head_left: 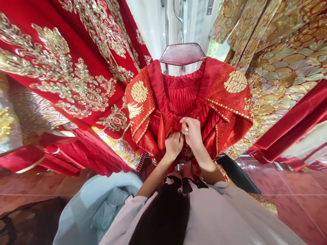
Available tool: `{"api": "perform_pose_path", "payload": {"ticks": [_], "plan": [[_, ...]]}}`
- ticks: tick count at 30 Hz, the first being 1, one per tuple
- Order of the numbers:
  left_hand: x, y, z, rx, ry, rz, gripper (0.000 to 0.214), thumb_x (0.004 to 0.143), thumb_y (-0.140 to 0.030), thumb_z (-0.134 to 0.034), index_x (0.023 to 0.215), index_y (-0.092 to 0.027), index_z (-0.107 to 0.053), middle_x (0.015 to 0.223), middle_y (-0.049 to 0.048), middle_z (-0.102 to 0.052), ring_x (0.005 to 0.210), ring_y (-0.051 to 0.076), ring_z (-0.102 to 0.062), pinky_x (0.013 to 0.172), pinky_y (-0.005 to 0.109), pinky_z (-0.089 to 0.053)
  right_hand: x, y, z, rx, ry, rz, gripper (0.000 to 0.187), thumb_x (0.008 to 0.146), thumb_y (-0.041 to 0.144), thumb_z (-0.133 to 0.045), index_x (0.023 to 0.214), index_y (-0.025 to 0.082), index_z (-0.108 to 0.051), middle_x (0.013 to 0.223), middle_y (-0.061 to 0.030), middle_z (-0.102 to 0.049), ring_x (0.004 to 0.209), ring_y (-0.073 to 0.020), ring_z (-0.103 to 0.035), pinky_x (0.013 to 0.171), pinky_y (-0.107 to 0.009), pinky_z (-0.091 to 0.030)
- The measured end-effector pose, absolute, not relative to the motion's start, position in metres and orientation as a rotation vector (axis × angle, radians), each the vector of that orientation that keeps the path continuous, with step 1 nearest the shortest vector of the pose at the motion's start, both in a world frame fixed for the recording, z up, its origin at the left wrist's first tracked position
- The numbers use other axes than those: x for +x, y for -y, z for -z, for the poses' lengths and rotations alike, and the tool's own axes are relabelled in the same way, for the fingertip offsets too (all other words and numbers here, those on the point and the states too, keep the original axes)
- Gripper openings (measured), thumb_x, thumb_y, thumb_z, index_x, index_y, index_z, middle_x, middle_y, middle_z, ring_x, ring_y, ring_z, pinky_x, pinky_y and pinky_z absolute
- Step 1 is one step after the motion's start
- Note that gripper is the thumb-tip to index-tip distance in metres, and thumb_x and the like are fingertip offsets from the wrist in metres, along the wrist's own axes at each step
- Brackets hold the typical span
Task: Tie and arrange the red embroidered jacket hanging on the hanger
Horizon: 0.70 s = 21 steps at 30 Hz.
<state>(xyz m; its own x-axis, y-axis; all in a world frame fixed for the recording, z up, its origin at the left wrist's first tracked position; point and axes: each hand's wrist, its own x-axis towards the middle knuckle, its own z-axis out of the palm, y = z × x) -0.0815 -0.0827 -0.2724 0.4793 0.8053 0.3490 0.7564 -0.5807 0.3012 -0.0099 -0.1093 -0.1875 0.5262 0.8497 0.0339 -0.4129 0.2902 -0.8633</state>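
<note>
Nearest to the view, dark hair (163, 217) and a pale pink top (230, 211) are seen, with a rounded light-blue chair (74, 200) set at the left. Beyond, the left hand (174, 144) and right hand (191, 131) are brought close together at the centre front of a red garment (187, 102). Both are held narrow, with fingers curled in; a bit of the front seems to be pinched by each, though what lies under the fingertips is hidden.

The garment is placed directly ahead of the hands and is touched by both. Its shoulders are spread from left to right, while its length is hung downward from the neckline, so the opening is met along the midline. The right hand is set a little higher and nearer to the gathered neckline; the left is set lower.

Fine pleats are gathered inside the neck. The stiff, glittering shoulder flaps are edged with gold beads, and a square-lined gold emblem (235, 81) is worked on each. The shoulders are borne by a smooth wooden hanger (182, 54), topped by a bent metal hook (182, 27). To the left, a red gown (94, 51) is covered with sequinned sprays; to the right, a gold robe (278, 68) is patterned with overlapping scales.
</note>
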Motion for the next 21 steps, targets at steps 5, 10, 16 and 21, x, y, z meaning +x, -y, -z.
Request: {"api": "perform_pose_path", "payload": {"ticks": [5,10,16,21], "plan": [[-0.078,0.086,0.267,2.571,-1.352,-0.747,0.028,0.094,-0.025,-0.042,0.082,-0.014,-0.065,0.080,0.0074,-0.066,0.077,0.017,-0.063,0.065,0.023,-0.042,-0.016,0.118,0.167,-0.893,0.586,-0.829,0.015,0.068,0.025,-0.054,0.057,0.014,-0.053,0.035,0.0092,-0.031,0.032,-0.0013,-0.022,0.036,-0.018,-0.012],[-0.075,0.086,0.289,2.463,-1.432,-0.548,0.027,0.095,-0.020,-0.042,0.089,-0.012,-0.066,0.086,0.0108,-0.069,0.077,0.019,-0.066,0.062,0.024,-0.043,-0.022,0.103,0.182,-0.983,0.407,-0.897,0.013,0.064,0.018,-0.048,0.051,0.014,-0.050,0.033,0.0086,-0.030,0.031,-0.0012,-0.020,0.036,-0.018,-0.011],[-0.079,0.078,0.293,2.408,-1.444,-0.483,0.029,0.096,-0.023,-0.039,0.100,-0.015,-0.067,0.096,0.0110,-0.070,0.088,0.022,-0.067,0.070,0.026,-0.046,-0.022,0.101,0.191,-1.129,0.651,-0.756,0.020,0.070,0.027,-0.047,0.053,0.015,-0.051,0.037,0.0068,-0.034,0.035,-0.0040,-0.025,0.039,-0.020,-0.017],[-0.081,0.074,0.296,2.373,-1.453,-0.477,0.030,0.097,-0.024,-0.038,0.099,-0.015,-0.066,0.098,0.0108,-0.071,0.085,0.023,-0.068,0.068,0.028,-0.046,-0.013,0.114,0.195,-1.511,1.064,-0.306,0.027,0.082,0.033,-0.050,0.066,0.014,-0.060,0.047,0.0023,-0.048,0.044,-0.0076,-0.042,0.050,-0.022,-0.029]]}}
